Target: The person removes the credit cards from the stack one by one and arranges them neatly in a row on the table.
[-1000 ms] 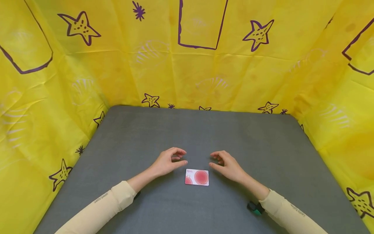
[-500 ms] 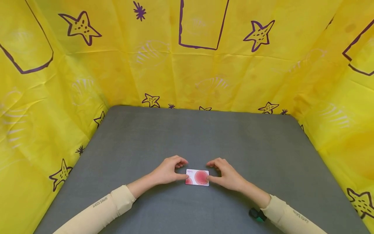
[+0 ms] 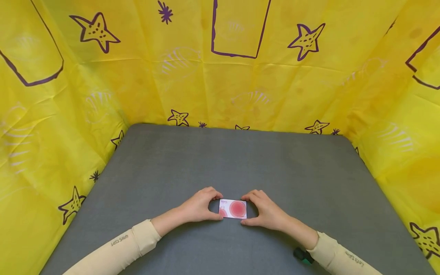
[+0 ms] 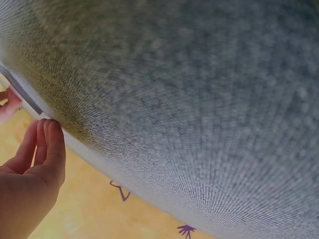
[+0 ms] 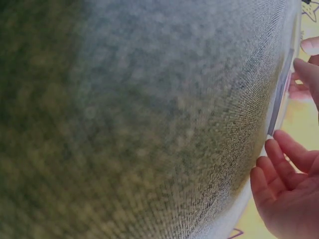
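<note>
Head view placed the white card [image 3: 227, 203] with its red circles between your hands, over the near half of the grey table [image 3: 220, 160]. Your left hand [image 3: 197, 206] curved into a C, pinching the card's left end — thumb at the near corner, fingers at the far one. Your right hand [image 3: 269, 212] held the right end likewise, its thumb-to-finger gap only spanning the card's short side. Whether the card touched the table, you couldn't tell. Yellow cloth [image 3: 220, 84] with purple starfish stood behind.
</note>
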